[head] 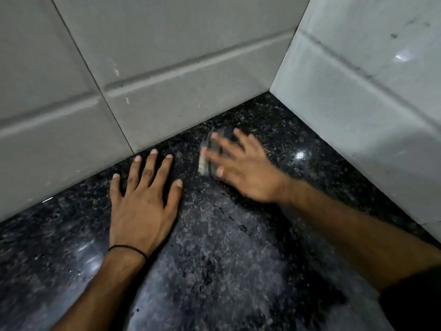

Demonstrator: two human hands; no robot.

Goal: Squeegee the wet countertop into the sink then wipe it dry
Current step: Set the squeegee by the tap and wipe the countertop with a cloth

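A black speckled granite countertop [214,259] fills the lower part of the view, with a greyish smeared patch running through its middle. My left hand [140,206] lies flat on the stone with its fingers spread, holding nothing. My right hand [241,170] is blurred and presses down on a small grey pad or cloth [207,154], which lies flat on the counter near the corner. Most of the pad is hidden under my fingers. No sink is in view.
Grey tiled walls [143,68] meet in a corner just behind my hands, with the right wall [370,91] running along the counter's edge. A thin black band circles my left wrist.
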